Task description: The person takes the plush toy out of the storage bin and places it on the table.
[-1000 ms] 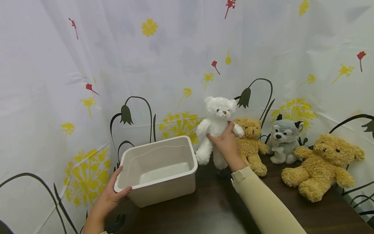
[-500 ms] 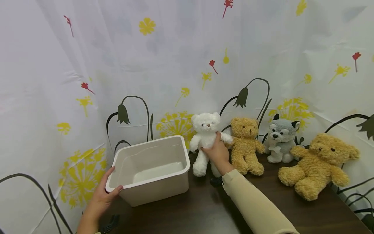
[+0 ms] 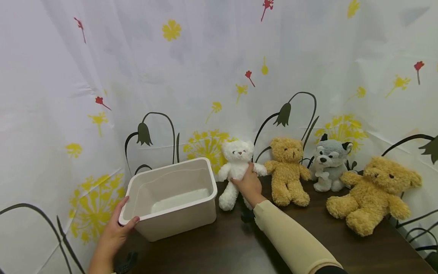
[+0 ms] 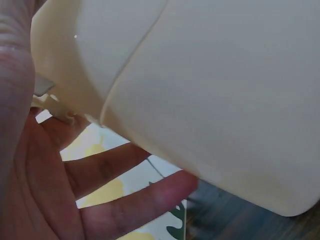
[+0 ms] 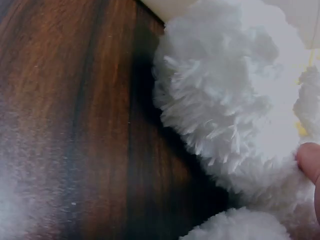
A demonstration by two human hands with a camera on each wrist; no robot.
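A white plush teddy bear (image 3: pixel 230 194) sits upright at the back of the dark table, just right of a pale plastic bin (image 3: pixel 178 224). My right hand (image 3: pixel 249 184) grips the bear round its lower body from the right side. In the right wrist view a fuzzy white leg (image 5: pixel 225 100) is close over the wood, with my thumb (image 5: pixel 310 160) pressed into the fur. My left hand (image 3: pixel 114 226) holds the bin by its left end, thumb over the front rim and fingers along the side. The bin's inside shows nothing in it.
Right of the white bear sit a tan teddy bear (image 3: pixel 287 175), a grey husky plush (image 3: pixel 330 161) and a larger tan teddy bear (image 3: pixel 373 194), which leans. A flower-printed white curtain (image 3: pixel 212 57) hangs behind the dark wooden table (image 3: pixel 219 251).
My right hand has brought the white bear down and left, from beside the tan bear's front to the table by the bin. My left hand stays on the bin, which sits slightly further left in view.
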